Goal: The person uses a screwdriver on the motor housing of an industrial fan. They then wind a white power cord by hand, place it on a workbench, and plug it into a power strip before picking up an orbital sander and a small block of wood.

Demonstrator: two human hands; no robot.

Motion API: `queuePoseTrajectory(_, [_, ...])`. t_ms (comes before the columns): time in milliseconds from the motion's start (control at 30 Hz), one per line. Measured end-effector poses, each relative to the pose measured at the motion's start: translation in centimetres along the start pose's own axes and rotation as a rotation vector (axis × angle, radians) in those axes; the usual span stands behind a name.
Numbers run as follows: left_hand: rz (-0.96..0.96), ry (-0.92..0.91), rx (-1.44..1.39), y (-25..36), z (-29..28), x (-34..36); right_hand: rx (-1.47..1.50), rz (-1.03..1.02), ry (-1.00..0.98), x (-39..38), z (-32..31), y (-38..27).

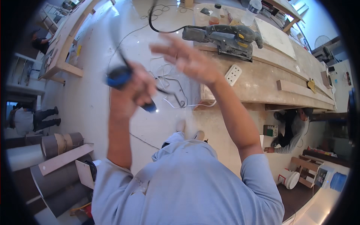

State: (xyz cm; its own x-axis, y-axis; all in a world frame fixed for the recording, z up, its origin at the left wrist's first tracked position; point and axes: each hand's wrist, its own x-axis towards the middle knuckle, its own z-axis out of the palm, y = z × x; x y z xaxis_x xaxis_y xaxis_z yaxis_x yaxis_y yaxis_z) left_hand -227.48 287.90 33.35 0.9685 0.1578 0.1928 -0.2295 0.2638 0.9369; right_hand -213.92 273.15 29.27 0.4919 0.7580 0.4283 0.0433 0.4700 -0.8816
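Observation:
My left hand [138, 84] is raised over the floor, closed round a blue-and-black handheld object [119, 77]. Motion smears it, so its kind does not show; a dark, blurred strip runs upward from it. Beside it, my right hand [187, 60] is held in the air with fingers stretched out and nothing visible in them. Just right of those fingers, a dark grey sander [228, 37] with a black cord lies on the wooden workbench [258, 82]. Close to my right forearm, a white power strip [233, 74] rests at the bench's near edge.
A clear bottle [252, 11] and a small bottle of orange liquid [215, 17] stand behind the sander. Loose cables [165, 80] trail over the floor. One person [296, 127] crouches at right; others are at left. Grey rolls [62, 144] lie at lower left, a white bucket [288, 178] at lower right.

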Motion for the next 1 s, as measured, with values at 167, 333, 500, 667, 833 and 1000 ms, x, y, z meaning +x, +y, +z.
queuePoseTrajectory(167, [0.393,0.040,-0.242,14.3,0.1,3.2,-0.474,0.297,-0.421,-6.8,3.3,7.3])
queuePoseTrajectory(333, [0.248,0.407,-0.150,10.9,-9.8,-0.2,-0.239,0.192,0.493,-3.0,-1.2,7.7])
queuePoseTrajectory(500, [-0.144,0.325,0.248,-9.5,-1.3,-3.1,0.430,0.237,0.537,4.8,3.9,-1.0])
queuePoseTrajectory(667, [0.037,0.612,0.448,-11.9,-1.3,1.3,0.636,0.202,0.254,6.1,7.4,-2.6])
queuePoseTrajectory(833, [0.096,0.644,0.119,-0.3,-2.5,0.5,-0.275,-0.042,-0.037,2.0,2.0,-3.3])
queuePoseTrajectory(1000, [0.230,0.191,0.038,11.2,0.6,3.5,-0.860,0.102,-0.193,-4.4,1.6,12.3])
